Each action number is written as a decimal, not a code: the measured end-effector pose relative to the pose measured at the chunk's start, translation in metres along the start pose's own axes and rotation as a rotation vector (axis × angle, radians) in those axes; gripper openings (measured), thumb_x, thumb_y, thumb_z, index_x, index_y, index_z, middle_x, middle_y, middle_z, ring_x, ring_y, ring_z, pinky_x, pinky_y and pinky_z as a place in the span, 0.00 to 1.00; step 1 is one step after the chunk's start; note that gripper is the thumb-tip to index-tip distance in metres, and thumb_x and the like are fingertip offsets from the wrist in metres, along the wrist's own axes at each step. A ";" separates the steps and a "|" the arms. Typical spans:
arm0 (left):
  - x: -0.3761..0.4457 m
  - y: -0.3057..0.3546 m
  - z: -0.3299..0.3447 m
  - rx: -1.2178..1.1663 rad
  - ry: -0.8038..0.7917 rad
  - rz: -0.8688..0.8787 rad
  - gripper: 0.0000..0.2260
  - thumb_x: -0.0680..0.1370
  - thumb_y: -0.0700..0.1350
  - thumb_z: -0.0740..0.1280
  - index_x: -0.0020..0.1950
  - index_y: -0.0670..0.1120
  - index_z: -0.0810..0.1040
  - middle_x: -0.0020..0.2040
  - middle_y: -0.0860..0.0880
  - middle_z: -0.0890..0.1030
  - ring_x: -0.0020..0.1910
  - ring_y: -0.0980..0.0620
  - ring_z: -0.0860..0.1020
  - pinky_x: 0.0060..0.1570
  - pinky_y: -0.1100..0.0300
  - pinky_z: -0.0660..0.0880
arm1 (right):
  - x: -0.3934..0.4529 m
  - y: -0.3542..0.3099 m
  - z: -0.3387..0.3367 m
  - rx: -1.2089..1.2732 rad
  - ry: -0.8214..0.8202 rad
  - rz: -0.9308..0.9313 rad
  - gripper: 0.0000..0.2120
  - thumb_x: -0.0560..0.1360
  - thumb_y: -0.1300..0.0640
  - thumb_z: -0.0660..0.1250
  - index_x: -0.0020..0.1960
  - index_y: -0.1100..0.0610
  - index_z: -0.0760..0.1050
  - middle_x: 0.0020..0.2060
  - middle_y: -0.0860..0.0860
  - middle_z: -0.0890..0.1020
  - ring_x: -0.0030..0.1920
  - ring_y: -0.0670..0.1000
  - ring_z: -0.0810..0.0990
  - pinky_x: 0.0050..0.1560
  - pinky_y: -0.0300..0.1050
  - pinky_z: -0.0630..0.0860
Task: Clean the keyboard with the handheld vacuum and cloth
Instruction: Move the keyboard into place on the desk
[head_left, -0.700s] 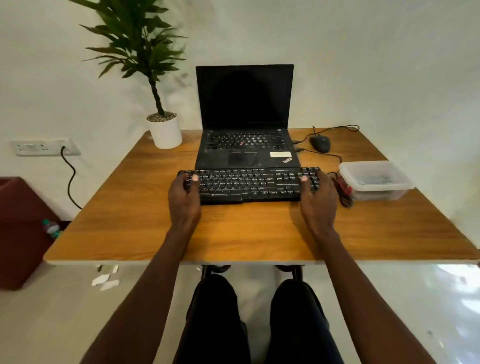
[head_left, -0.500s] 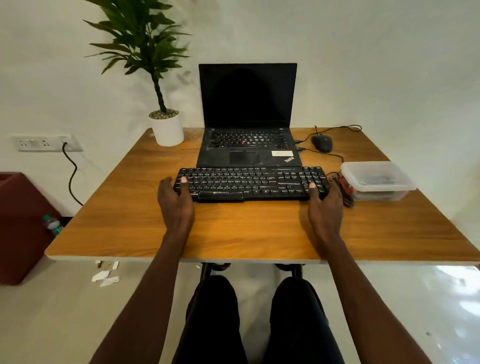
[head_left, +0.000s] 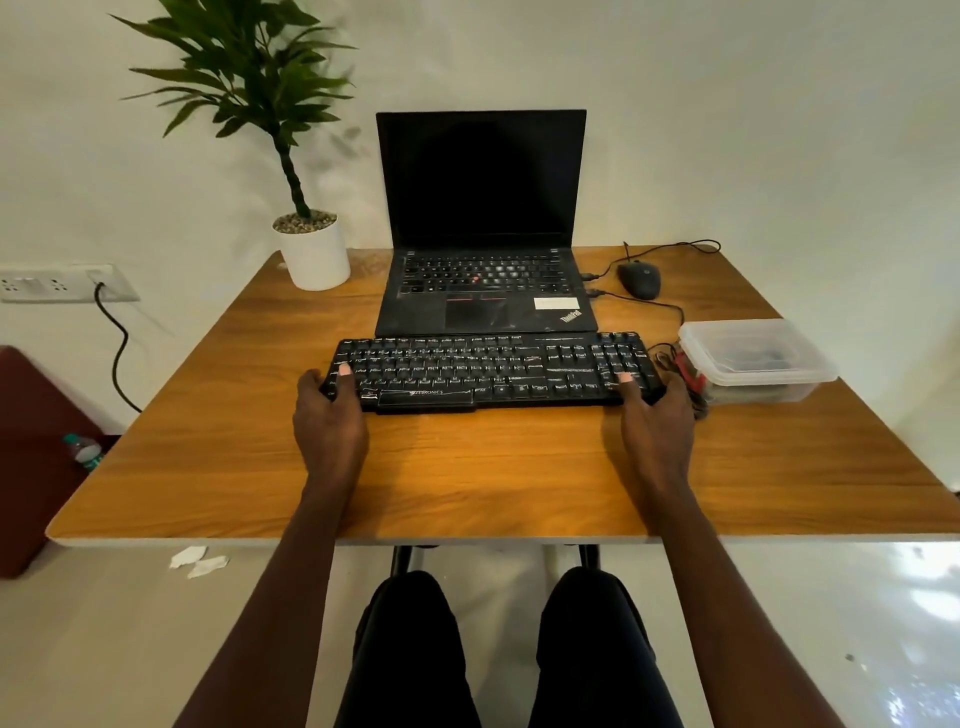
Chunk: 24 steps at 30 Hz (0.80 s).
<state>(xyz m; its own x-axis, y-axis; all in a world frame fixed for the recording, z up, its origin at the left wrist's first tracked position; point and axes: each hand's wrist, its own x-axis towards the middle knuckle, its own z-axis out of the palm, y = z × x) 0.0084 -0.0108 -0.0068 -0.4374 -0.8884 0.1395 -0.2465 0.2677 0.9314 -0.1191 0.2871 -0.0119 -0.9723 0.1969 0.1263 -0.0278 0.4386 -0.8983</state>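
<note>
We hold the keyboard (head_left: 493, 371) at both ends, left hand (head_left: 327, 415) and right hand (head_left: 657, 421) gripping it. It has moved nearer to us on the table (head_left: 208, 415); cleaning is not begun.

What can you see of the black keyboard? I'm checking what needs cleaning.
The keyboard is a black, plastic-looking full-size board with white legends, a number pad at its right end and "ZEBRONICS" printed above the space bar. It lies flat on the wooden table, directly in front of the open laptop. The left hand grips its left end and the right hand its right end, thumbs on the keys. A cable leaves its right side. Dirt is not discernible.
</note>
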 end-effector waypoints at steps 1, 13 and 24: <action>0.001 -0.001 0.000 0.002 0.011 -0.004 0.23 0.79 0.59 0.59 0.67 0.45 0.71 0.53 0.46 0.79 0.50 0.46 0.78 0.48 0.49 0.75 | 0.000 0.000 -0.001 0.000 0.003 -0.010 0.31 0.73 0.38 0.62 0.70 0.55 0.66 0.63 0.54 0.76 0.63 0.55 0.74 0.63 0.60 0.73; -0.025 -0.007 -0.027 0.222 0.122 0.023 0.24 0.79 0.56 0.62 0.65 0.38 0.74 0.61 0.37 0.75 0.60 0.39 0.73 0.61 0.44 0.70 | -0.037 0.009 -0.044 -0.118 0.139 -0.058 0.20 0.77 0.48 0.64 0.61 0.63 0.74 0.60 0.58 0.76 0.61 0.58 0.72 0.62 0.55 0.69; -0.035 -0.005 -0.038 0.178 0.112 0.015 0.23 0.80 0.56 0.60 0.61 0.38 0.77 0.58 0.38 0.76 0.57 0.40 0.74 0.57 0.49 0.69 | -0.046 0.023 -0.051 -0.179 0.101 -0.097 0.17 0.78 0.50 0.62 0.57 0.60 0.80 0.56 0.57 0.76 0.58 0.58 0.74 0.56 0.52 0.72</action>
<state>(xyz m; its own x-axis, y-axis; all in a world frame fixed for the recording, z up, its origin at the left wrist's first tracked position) 0.0574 0.0046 -0.0036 -0.3454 -0.9171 0.1991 -0.3935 0.3341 0.8565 -0.0636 0.3331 -0.0162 -0.9385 0.2289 0.2584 -0.0699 0.6070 -0.7916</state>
